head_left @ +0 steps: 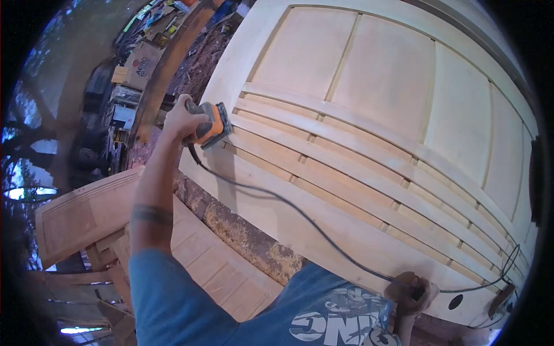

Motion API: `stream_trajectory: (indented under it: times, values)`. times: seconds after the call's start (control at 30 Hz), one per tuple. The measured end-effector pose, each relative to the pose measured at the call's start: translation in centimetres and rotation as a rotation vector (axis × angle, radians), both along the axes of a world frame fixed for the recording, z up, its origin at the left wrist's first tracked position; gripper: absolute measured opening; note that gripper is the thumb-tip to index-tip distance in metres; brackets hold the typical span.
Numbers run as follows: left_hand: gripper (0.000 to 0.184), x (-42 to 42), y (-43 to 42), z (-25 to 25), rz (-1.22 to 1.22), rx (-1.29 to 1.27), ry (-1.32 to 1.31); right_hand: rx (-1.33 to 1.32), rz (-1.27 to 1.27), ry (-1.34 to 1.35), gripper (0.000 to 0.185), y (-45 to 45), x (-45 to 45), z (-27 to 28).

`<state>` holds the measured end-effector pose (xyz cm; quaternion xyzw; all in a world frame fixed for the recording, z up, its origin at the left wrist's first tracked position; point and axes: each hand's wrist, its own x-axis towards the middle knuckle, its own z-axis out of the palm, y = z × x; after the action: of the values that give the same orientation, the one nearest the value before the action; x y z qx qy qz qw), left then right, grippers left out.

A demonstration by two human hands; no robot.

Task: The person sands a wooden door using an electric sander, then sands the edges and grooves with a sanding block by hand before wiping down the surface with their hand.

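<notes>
Left hand (183, 120): clamped on sander (209, 123); best kept flat on wooden panel (340, 233), pressure even.
Right hand (426, 295): closed around cord (303, 214); slack best held clear.

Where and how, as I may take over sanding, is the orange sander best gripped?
Grip the sander by its grey body, opposite the dark plate, where the left hand wraps it. I'd come from the left of the panel, since the plate faces it and the cord trails below.
</notes>
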<state>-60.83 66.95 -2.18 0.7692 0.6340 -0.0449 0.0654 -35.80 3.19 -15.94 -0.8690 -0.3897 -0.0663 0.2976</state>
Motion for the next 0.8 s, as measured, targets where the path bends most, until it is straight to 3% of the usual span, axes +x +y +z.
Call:
stream_trajectory:
  times: [0.17, 0.53, 0.63, 0.8]
  values:
    - [0.084, 2.3, -1.8, 0.1, -0.08, 0.004, 0.059, 0.054, -0.009, -0.028, 0.024, 0.6, -0.2, 0.1]
    - [0.078, 2.4, 0.5, 0.3, -0.036, 0.017, 0.063, 0.023, -0.048, -0.094, 0.016, 0.7, -0.1, 0.3]
    - [0.078, 3.1, -2.0, 1.0, -0.141, 0.057, 0.099, 0.02, 0.016, -0.068, 0.032, -0.3, 0.0, -0.2]
    - [0.077, 2.4, -1.7, 0.2, -0.241, 0.039, 0.021, 0.054, -0.035, -0.049, 0.028, 0.3, -0.2, -0.1]
